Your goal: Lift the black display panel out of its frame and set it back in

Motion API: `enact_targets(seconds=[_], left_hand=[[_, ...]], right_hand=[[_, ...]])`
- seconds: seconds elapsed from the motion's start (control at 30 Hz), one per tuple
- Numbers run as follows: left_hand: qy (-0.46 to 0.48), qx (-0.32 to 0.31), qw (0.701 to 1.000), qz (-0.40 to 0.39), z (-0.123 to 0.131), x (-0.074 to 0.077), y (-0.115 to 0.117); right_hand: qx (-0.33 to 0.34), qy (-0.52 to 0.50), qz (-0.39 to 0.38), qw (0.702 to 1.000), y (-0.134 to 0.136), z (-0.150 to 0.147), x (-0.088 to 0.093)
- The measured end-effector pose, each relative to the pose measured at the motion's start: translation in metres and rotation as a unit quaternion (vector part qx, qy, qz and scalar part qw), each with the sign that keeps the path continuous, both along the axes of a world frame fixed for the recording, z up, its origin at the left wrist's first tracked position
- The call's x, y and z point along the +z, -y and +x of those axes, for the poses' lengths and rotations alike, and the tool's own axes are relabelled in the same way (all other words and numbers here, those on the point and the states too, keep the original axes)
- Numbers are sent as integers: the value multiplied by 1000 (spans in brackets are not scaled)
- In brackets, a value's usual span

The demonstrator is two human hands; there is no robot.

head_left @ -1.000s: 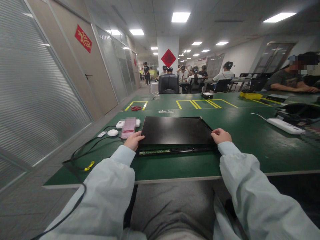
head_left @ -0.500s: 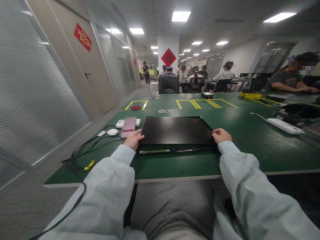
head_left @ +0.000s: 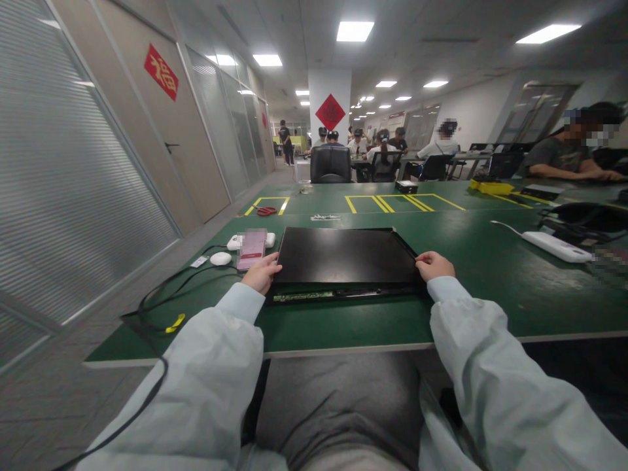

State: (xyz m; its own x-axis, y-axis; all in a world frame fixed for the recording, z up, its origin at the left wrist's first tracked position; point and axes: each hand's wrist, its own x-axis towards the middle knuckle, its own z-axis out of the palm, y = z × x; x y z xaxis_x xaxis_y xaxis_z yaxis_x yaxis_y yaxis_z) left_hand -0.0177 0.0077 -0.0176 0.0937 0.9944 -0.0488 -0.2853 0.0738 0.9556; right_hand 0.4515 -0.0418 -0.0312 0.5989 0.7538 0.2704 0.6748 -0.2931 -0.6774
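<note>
A dark, flat display panel (head_left: pixel 343 255) lies in front of me on the green table, its glossy side up. Along its near edge a strip of green circuit board (head_left: pixel 304 297) and a black lower frame show beneath it. My left hand (head_left: pixel 261 273) grips the panel's left edge, thumb on top. At the right edge, my right hand (head_left: pixel 434 265) pinches the panel's border between thumb and fingers. The undersides of the fingers are hidden on both sides.
Left of the panel lie a phone (head_left: pixel 252 248), a white round case (head_left: pixel 220 259) and black cables. Farther back are red scissors (head_left: pixel 266 211). A white power strip (head_left: pixel 556 246) sits to the right. The green table (head_left: pixel 490 288) ends close to my lap. Several people sit beyond.
</note>
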Motion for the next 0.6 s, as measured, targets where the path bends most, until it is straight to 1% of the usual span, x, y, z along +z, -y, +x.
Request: enact_targets(seconds=[0.13, 0.3, 0.6], left_hand=[[-2, 0, 1000, 6, 0, 1, 1], [-10, -11, 1000, 20, 3, 4, 4], [-54, 25, 996, 71, 5, 0, 5]], right_hand=[[-7, 11, 9, 1000, 2, -5, 1], [-11, 16, 1, 1000, 5, -8, 5], [-6, 16, -8, 1000, 7, -13, 9]])
